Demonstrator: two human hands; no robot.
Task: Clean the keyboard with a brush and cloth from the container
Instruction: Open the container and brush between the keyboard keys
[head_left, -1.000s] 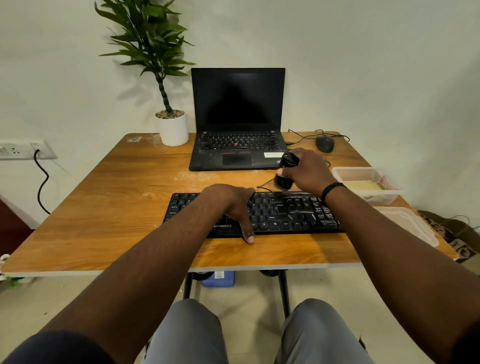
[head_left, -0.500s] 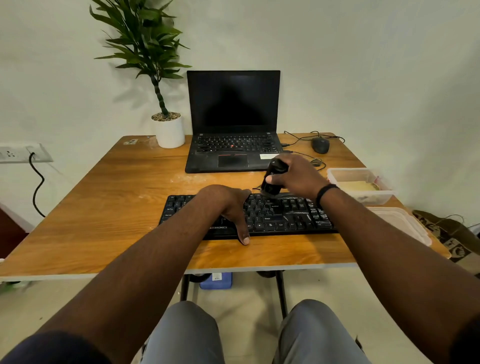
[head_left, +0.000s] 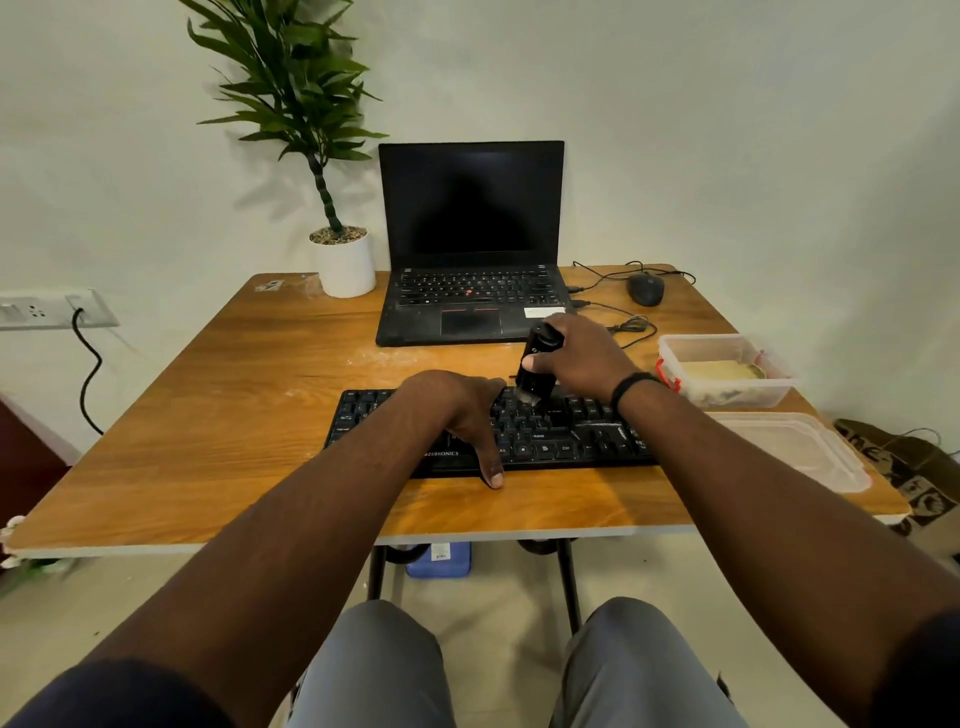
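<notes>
At far left a wall socket (head_left: 36, 310) with a black cable sits beside your wooden table (head_left: 218, 415), which carries a potted plant (head_left: 343, 260) and an open laptop (head_left: 470, 249) along its back edge. At centre, your left hand (head_left: 457, 410) lies flat with relaxed fingers on the black keyboard (head_left: 545, 431), while your right hand (head_left: 582, 358) grips the black brush (head_left: 537, 364), bristles touching the upper keys. To the right stand a mouse (head_left: 645, 289), the open container (head_left: 727, 376) holding the cloth (head_left: 722, 371), and its lid (head_left: 795, 447).
</notes>
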